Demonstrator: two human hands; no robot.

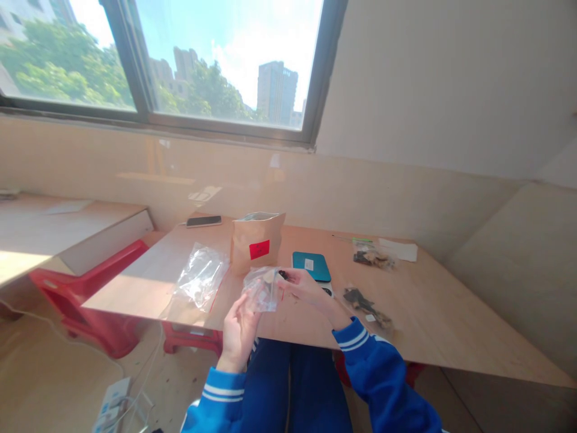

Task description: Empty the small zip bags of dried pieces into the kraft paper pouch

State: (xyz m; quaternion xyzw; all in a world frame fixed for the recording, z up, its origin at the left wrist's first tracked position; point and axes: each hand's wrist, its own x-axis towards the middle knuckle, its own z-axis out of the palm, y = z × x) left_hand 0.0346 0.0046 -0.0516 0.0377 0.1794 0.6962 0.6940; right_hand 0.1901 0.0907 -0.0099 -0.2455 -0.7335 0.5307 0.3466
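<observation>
Near the table's front edge, my left hand grips a small clear plastic bag from below. My right hand is at the bag's upper right side, its fingers pinched on a small dark piece by the bag's mouth. Just behind the bag stands an upright brown paper pouch with a red label and an open top. A teal square scale with a white sticker lies behind my right hand. Large clear plastic bags lie flat to the left of the pouch.
A phone lies at the table's back left. Bags of dried dark and tan pieces and white paper are on the right. Red stools stand left and below; a power strip is on the floor.
</observation>
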